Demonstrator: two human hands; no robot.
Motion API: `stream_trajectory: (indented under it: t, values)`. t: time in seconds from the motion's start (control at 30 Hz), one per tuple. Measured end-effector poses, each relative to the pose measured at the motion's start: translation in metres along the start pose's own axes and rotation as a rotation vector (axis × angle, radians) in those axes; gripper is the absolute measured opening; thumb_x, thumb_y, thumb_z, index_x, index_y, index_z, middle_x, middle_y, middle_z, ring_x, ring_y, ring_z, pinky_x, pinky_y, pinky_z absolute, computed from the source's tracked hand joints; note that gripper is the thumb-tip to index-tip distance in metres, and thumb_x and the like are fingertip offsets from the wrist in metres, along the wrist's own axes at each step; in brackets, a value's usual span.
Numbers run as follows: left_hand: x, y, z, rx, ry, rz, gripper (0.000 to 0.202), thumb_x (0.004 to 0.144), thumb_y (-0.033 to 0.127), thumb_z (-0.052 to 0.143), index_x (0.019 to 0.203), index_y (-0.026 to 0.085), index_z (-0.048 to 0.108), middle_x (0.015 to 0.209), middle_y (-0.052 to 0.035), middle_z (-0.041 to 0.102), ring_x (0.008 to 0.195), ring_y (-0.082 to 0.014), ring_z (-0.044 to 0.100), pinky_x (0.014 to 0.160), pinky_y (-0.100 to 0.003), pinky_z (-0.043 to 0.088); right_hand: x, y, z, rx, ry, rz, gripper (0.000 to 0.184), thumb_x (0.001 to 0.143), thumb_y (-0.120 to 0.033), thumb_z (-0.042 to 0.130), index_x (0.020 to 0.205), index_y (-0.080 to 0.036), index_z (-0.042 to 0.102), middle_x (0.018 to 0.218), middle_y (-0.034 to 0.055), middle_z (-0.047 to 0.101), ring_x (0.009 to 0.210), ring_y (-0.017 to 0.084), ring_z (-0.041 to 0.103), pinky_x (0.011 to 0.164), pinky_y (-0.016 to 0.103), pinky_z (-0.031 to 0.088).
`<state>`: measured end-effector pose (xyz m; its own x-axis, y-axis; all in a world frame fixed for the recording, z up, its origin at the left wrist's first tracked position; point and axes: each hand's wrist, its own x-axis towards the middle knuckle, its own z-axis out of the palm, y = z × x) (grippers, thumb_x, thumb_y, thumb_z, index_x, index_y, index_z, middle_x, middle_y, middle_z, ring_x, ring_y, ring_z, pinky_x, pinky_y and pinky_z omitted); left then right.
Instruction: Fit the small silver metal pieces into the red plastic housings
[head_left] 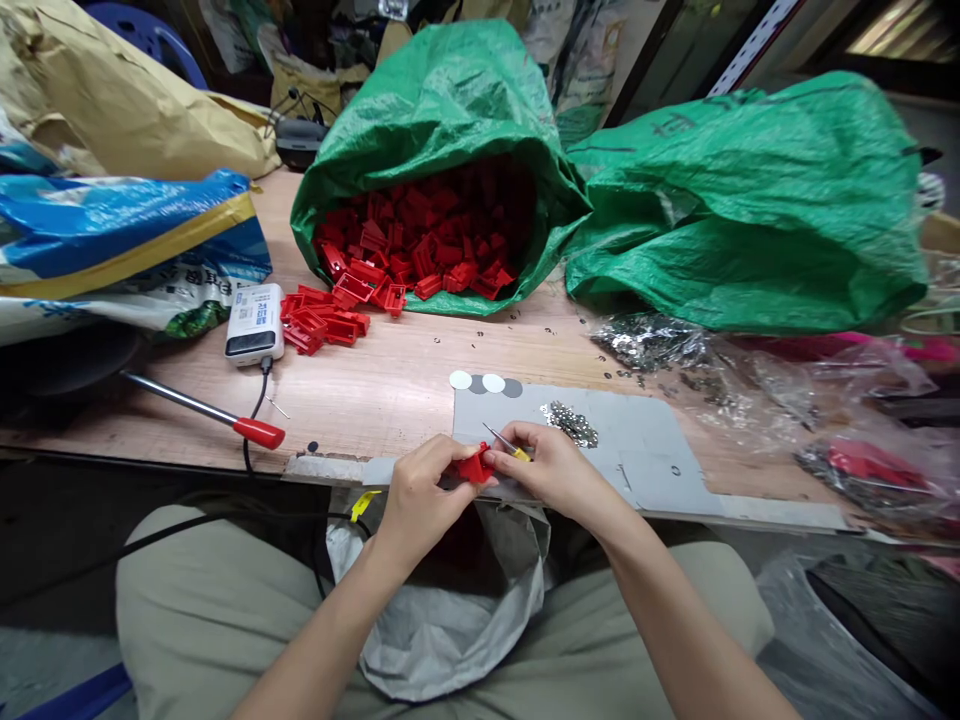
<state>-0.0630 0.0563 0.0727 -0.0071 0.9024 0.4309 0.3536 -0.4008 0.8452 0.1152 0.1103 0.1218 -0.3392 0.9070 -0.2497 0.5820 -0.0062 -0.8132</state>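
Note:
My left hand (424,490) is closed on a small red plastic part (475,465), pinched between thumb and fingers above the table's front edge. Close against it, my right hand (551,470) grips a slim metal-tipped tool with a yellow handle (520,455), its tip pointing up and to the left. The right fingertips meet the red part's side. Whether the tool is tweezers or a screwdriver I cannot tell. Beyond the right hand, a small heap of shiny metal pieces (574,424) lies on a grey mat (645,430).
A green sack (450,90) spills red parts (322,318) onto the table; another green sack (750,220) stands right. A white box (255,322) with a cable and a red-handled lever (259,432) are left. Metal pieces in clear bags (660,340) lie right. A whitish bag (442,640) hangs open below my hands.

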Motion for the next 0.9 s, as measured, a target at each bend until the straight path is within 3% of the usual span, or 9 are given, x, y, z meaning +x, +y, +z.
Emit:
stream_trajectory:
  t: [0.1,0.2,0.27,0.37,0.9]
  values:
    - [0.002,0.002,-0.001,-0.003,-0.029,-0.022,0.019,0.082,0.022,0.077,0.099,0.022,0.069,0.09,-0.0021,0.074,0.079,-0.0158,0.069,0.07,-0.026,0.054,-0.005,-0.002,-0.012,0.077,-0.049,-0.013,0.03,0.084,-0.048,0.064,0.089,-0.019,0.067,0.072,-0.0011,0.061,0.059,0.013,0.05,0.052,0.023,0.037]
    - [0.004,0.004,-0.002,0.017,-0.051,-0.015,0.024,0.084,0.022,0.075,0.107,0.022,0.069,0.099,-0.0045,0.075,0.087,-0.0182,0.071,0.077,-0.029,0.056,-0.012,0.001,-0.027,0.159,-0.111,0.031,0.037,0.089,-0.054,0.057,0.105,-0.022,0.066,0.061,-0.0046,0.052,0.048,0.011,0.041,0.044,0.022,0.032]
    - [0.005,0.005,-0.003,0.03,-0.052,0.003,0.025,0.085,0.022,0.074,0.11,0.022,0.069,0.101,-0.0058,0.076,0.09,-0.0192,0.072,0.08,-0.029,0.057,-0.017,0.004,-0.035,0.16,-0.196,0.059,0.036,0.089,-0.053,0.058,0.101,-0.021,0.068,0.053,-0.0062,0.046,0.043,0.01,0.038,0.042,0.022,0.03]
    - [0.005,0.005,-0.004,0.041,-0.063,0.02,0.025,0.087,0.022,0.072,0.112,0.022,0.069,0.104,-0.0067,0.076,0.093,-0.0198,0.072,0.082,-0.03,0.057,-0.021,0.009,-0.038,0.137,-0.273,0.053,0.033,0.089,-0.049,0.061,0.096,-0.019,0.074,0.056,-0.003,0.054,0.042,0.01,0.042,0.042,0.022,0.031]
    - [0.006,0.006,-0.006,0.059,-0.085,0.055,0.023,0.087,0.023,0.072,0.11,0.022,0.07,0.102,-0.0057,0.077,0.089,-0.0188,0.073,0.079,-0.028,0.058,-0.015,0.008,-0.031,0.104,-0.237,0.006,0.034,0.088,-0.045,0.06,0.095,-0.019,0.081,0.057,-0.0008,0.06,0.039,0.01,0.042,0.038,0.022,0.031]
